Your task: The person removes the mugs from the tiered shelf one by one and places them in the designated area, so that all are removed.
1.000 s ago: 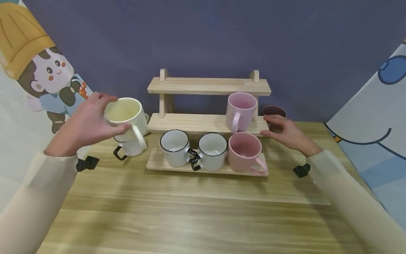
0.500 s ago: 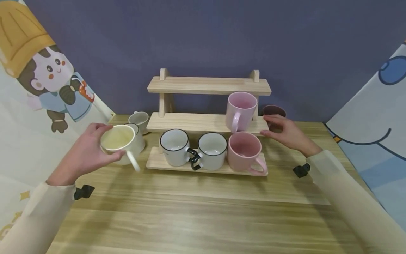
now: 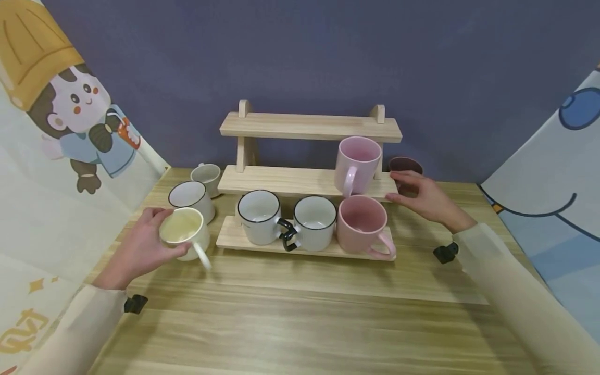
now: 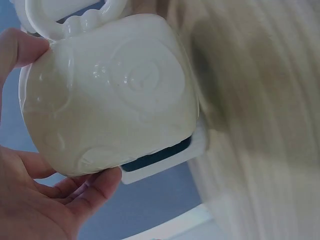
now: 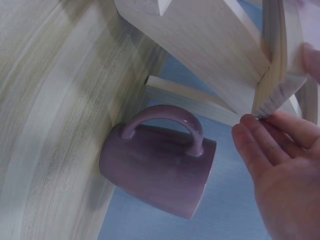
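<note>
My left hand (image 3: 142, 247) grips a white mug (image 3: 199, 241) with a pale yellow inside, thumb and fingers at opposite sides of its rim. Its handle points to the front right, and raised swirls show on its wall (image 4: 115, 95) in the left wrist view. The mug is upright, low over the table at the left. My right hand (image 3: 424, 200) holds the right end of the middle board of a wooden tiered shelf (image 3: 276, 180), thumb above and fingers below. Behind that hand a dusky purple mug (image 5: 155, 165) stands on the table, partly hidden in the head view.
Two white black-rimmed mugs (image 3: 260, 219) and a pink mug (image 3: 358, 229) stand on the bottom board. A lilac mug (image 3: 356, 169) is on the middle board. Another black-rimmed mug (image 3: 199, 200) and a small greyish cup (image 3: 208, 179) stand left of the shelf.
My left hand has brought the yellow-lined mug down and toward the front, uncovering the black-rimmed mug and greyish cup behind. The right hand stays at the board's end.
</note>
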Demonstrator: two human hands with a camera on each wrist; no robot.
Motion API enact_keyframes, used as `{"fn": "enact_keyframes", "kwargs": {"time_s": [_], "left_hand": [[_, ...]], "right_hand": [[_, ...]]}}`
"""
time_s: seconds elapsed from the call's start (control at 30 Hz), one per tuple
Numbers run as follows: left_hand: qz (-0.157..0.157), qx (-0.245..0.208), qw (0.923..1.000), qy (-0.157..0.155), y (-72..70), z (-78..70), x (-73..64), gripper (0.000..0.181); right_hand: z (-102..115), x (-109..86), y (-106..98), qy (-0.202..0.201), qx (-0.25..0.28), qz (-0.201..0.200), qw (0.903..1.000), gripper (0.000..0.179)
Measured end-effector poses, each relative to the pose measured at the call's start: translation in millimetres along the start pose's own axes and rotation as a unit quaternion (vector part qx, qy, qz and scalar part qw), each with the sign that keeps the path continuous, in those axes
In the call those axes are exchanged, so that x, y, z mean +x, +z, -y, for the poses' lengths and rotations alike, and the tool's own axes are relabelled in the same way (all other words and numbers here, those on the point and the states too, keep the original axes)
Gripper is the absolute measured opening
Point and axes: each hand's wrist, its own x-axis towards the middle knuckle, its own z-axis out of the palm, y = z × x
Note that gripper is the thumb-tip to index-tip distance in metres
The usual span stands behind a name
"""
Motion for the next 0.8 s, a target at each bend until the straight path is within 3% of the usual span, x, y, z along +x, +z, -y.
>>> {"fn": "enact_keyframes", "kwargs": {"time_s": [0.8], "left_hand": [[0.012,-0.003,0.9993,-0.036,13.4,18.5,-2.7,0.086]], "right_hand": [[-2,-0.4,2,0.011,0.007,0.008,0.9999,0.061]]}}
